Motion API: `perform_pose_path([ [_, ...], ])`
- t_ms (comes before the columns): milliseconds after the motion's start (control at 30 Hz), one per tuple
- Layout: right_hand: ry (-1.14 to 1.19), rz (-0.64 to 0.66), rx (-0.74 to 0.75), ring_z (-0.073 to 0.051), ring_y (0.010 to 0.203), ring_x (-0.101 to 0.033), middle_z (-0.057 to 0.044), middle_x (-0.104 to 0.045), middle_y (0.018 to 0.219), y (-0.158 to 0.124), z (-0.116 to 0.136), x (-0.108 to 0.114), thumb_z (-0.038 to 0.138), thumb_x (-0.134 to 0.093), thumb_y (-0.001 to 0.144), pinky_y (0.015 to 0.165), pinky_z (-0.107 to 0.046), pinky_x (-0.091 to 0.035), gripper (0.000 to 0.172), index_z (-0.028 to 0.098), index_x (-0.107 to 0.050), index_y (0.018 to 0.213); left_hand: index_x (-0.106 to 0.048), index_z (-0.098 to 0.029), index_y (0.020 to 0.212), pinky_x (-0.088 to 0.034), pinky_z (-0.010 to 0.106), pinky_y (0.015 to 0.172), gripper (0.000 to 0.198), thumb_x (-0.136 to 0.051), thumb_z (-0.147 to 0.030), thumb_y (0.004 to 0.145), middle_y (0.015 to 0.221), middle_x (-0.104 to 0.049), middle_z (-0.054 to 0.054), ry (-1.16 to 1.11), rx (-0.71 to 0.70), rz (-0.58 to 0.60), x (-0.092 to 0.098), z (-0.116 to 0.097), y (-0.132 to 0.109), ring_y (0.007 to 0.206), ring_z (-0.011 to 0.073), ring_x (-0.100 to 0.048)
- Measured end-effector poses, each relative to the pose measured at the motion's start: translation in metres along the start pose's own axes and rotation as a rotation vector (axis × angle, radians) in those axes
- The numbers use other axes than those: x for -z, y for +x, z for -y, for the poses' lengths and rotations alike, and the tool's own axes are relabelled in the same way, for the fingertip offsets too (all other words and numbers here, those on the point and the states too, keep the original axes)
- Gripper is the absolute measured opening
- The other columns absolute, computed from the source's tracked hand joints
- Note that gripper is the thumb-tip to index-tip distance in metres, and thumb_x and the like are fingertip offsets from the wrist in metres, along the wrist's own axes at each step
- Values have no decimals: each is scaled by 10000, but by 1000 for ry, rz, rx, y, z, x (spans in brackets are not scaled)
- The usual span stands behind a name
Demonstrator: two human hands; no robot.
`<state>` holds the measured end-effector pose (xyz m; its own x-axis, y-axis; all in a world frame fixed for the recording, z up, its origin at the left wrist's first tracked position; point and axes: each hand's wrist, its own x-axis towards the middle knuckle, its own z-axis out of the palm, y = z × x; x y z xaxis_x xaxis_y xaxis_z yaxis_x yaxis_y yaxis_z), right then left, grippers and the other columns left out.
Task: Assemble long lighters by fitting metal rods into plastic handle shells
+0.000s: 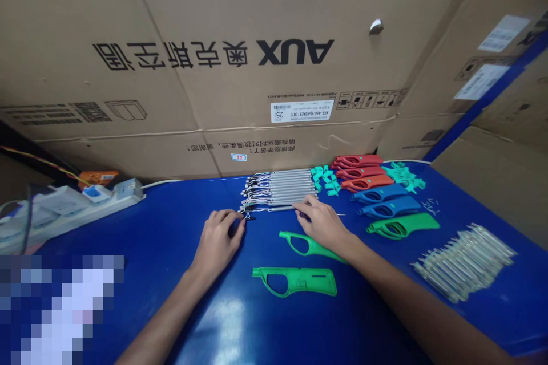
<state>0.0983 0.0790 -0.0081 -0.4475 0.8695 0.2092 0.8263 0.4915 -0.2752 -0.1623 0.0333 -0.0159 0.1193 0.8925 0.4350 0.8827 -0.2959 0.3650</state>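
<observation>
My left hand (218,236) is curled at the wired end of the nearest silver metal tube (274,209), pinching it at a small dark tip. My right hand (321,222) rests near that tube's other end, its fingers over a small dark part (303,215) with a thin pin poking out to the right. Behind them lies a row of several wired tubes (282,182). Two green plastic lighter-handle shells (295,281) lie below my hands, and another green shell (310,246) passes under my right wrist.
Red shells (363,171), blue shells (381,202), teal clips (325,179) and a heap of clear tubes (464,262) lie on the blue table (205,194). A power strip (72,211) sits at left, against a large cardboard box (257,51).
</observation>
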Motion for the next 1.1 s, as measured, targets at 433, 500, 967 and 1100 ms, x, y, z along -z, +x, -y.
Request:
perform_pose_path([
  [433,-8,-13,1,-192,857,-638,-64,-629,1019,-6,-1,4,222,-496,915,767,-280,-472,287,202,-645,1159,-595,-173,1091,-456,429,833,304,-541,-359,857,1076,-645,83,7,-24,3,5,-8,-7,1013,271,-548],
  [500,-31,11,-15,-189,829,-640,-62,-626,1010,-6,1,5,232,-486,922,747,-281,-470,309,215,-631,1195,-593,-180,1127,-445,433,826,324,-536,-364,867,1110,-642,85,29,-32,13,4,-7,-8,1043,280,-541],
  [967,-46,0,-31,-187,832,-645,-56,-651,979,-4,1,3,233,-475,935,736,-271,-459,281,230,-663,1144,-545,-193,1230,-422,436,839,378,-488,-363,898,1192,-622,104,59,-4,78,6,-7,-6,1089,287,-519],
  [1100,-37,-4,-24,-194,866,-642,-64,-656,994,-3,0,0,234,-462,938,774,-280,-459,275,218,-675,1112,-379,-190,1421,-387,506,897,532,-442,-349,917,1409,-473,121,118,-55,160,6,-7,-3,1217,334,-416],
])
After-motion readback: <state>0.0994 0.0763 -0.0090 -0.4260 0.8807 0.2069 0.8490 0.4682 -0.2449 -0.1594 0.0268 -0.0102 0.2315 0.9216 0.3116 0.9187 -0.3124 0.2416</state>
